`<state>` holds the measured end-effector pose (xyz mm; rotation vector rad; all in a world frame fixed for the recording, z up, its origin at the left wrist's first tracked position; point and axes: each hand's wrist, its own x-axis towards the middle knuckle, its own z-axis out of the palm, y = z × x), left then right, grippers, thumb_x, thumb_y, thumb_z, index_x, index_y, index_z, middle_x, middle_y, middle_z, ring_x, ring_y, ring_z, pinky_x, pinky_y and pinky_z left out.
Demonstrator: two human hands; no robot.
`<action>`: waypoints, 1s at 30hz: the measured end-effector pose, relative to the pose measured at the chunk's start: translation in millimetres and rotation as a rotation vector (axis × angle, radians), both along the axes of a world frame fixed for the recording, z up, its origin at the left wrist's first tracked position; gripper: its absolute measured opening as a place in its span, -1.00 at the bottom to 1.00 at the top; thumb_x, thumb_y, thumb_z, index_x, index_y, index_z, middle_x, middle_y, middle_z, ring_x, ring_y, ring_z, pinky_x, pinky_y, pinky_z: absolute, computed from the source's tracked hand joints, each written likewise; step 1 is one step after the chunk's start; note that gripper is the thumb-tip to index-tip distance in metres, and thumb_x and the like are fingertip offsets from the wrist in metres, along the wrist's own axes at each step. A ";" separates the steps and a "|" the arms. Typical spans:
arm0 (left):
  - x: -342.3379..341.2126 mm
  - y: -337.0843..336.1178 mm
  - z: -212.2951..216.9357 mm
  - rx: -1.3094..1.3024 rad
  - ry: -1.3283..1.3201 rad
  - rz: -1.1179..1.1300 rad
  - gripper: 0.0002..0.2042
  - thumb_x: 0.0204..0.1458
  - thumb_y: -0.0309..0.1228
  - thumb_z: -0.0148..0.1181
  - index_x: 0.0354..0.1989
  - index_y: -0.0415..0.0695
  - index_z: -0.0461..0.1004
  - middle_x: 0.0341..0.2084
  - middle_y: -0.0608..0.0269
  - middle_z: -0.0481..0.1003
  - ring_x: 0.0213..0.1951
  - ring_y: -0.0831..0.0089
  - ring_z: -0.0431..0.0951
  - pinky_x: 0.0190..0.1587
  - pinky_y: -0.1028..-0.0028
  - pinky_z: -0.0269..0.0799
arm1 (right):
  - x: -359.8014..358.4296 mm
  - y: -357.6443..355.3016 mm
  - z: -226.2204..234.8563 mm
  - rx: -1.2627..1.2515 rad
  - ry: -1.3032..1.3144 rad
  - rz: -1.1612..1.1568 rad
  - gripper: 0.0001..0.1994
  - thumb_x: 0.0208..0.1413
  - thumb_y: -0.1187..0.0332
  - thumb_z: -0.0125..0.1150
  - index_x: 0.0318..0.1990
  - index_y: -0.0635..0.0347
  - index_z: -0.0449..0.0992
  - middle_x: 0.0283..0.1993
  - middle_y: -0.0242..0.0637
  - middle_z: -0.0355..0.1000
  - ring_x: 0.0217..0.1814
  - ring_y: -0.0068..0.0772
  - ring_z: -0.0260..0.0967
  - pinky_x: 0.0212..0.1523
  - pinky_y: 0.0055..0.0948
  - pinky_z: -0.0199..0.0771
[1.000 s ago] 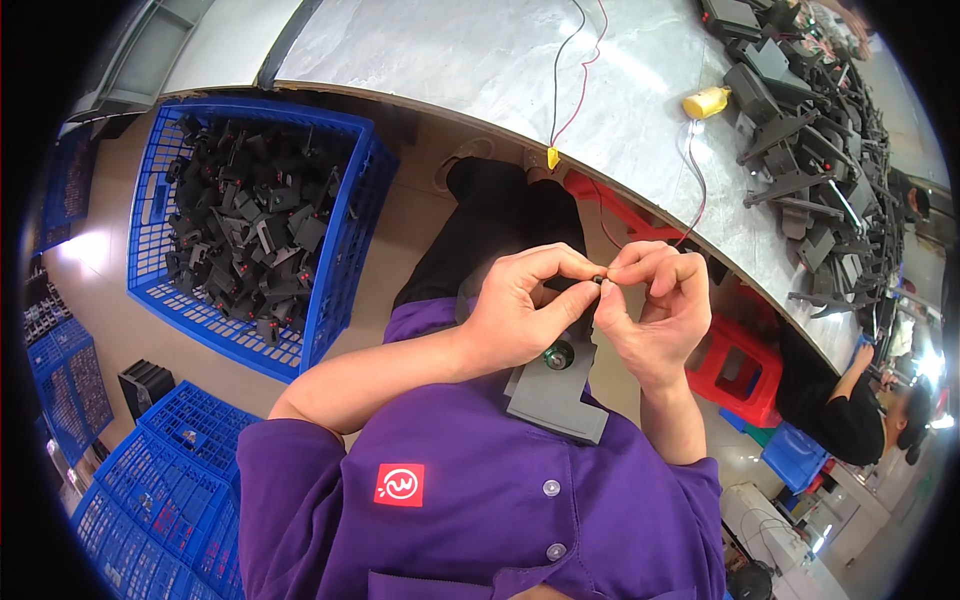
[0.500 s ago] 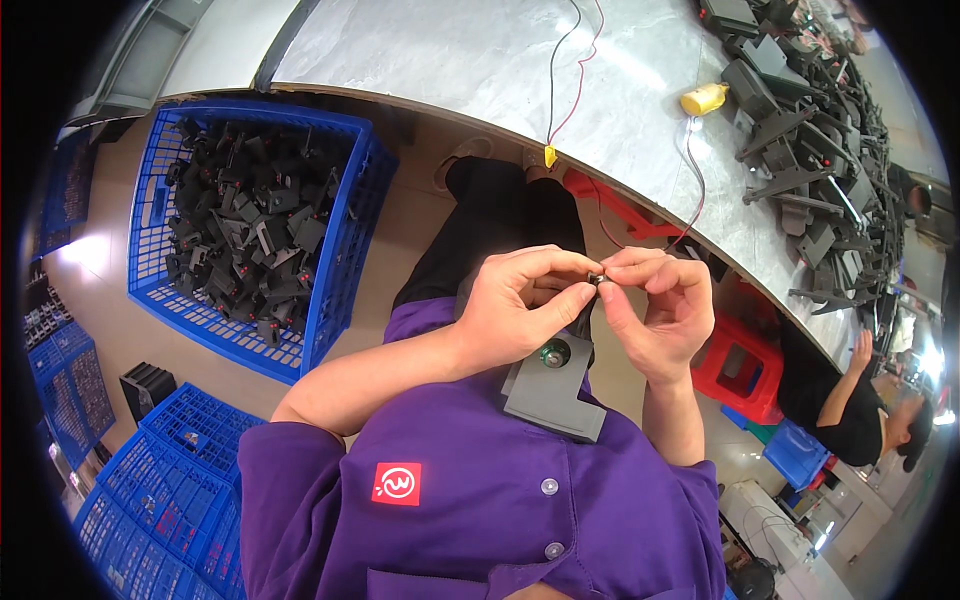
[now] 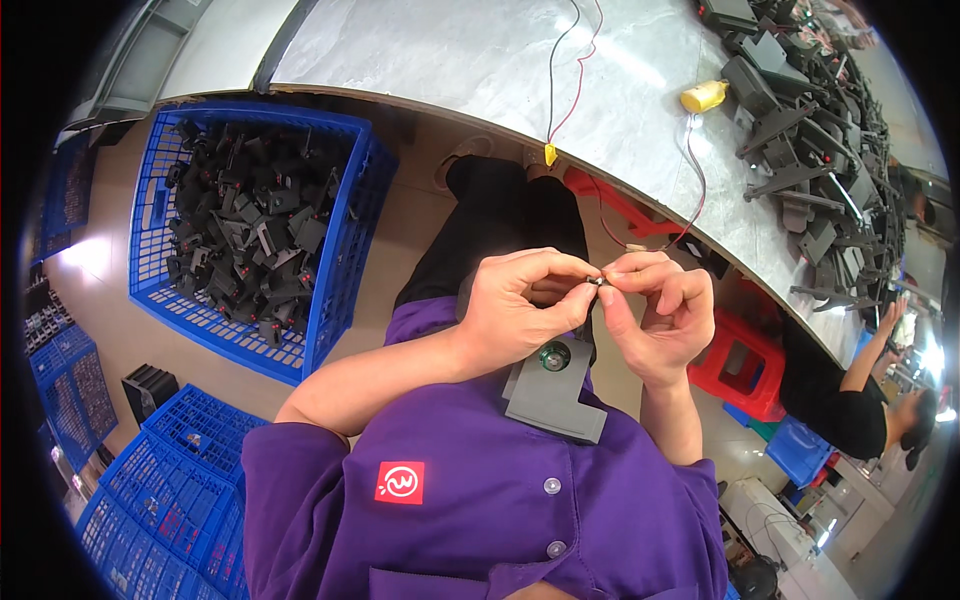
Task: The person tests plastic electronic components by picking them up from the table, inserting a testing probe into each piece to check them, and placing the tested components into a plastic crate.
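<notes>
Just above the lap, in front of a purple shirt (image 3: pixel 480 510), the left hand (image 3: pixel 520 305) and the right hand (image 3: pixel 660 315) meet fingertip to fingertip, each pinching one end of a small dark part (image 3: pixel 597 281) held between thumb and forefinger; what exactly the part is cannot be told, it is too small. The other fingers of both hands are curled in loosely. Directly beneath the hands a grey plastic piece (image 3: pixel 553 392) with a round dark-green lens-like inset rests on the lap against the shirt, touching neither hand as far as can be seen. A thin red and black wire (image 3: pixel 690 190) runs from close by the right hand up onto the grey table (image 3: pixel 480 60), ending near a yellow connector (image 3: pixel 703 96) that lies there. A second pair of wires (image 3: pixel 560 80) hangs over the table's edge with a small yellow tip (image 3: pixel 550 154). On the far right of the table lies a heap of dark grey parts (image 3: pixel 810 150). On the floor to the left stands a blue crate (image 3: pixel 345 250) filled with black parts, with more blue crates (image 3: pixel 160 500) lower left. A red stool (image 3: pixel 740 365) stands just right of the right hand, under the table's edge. At the right rim another person (image 3: pixel 860 400) in dark clothes reaches toward the table.
</notes>
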<state>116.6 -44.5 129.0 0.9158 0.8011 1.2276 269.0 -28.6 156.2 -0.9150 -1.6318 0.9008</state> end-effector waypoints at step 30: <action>-0.2 -3.0 2.5 -0.088 -0.092 -0.017 -0.92 -0.05 -0.60 0.12 -0.37 -0.33 0.46 -0.48 0.27 0.50 -0.41 0.65 0.51 -0.38 0.67 0.45 | -8.4 -3.9 8.8 0.039 -0.096 -0.009 -0.61 -0.25 0.73 0.22 -0.36 0.23 0.11 -0.37 -0.09 0.42 -0.39 -0.46 0.42 -0.38 -0.56 0.49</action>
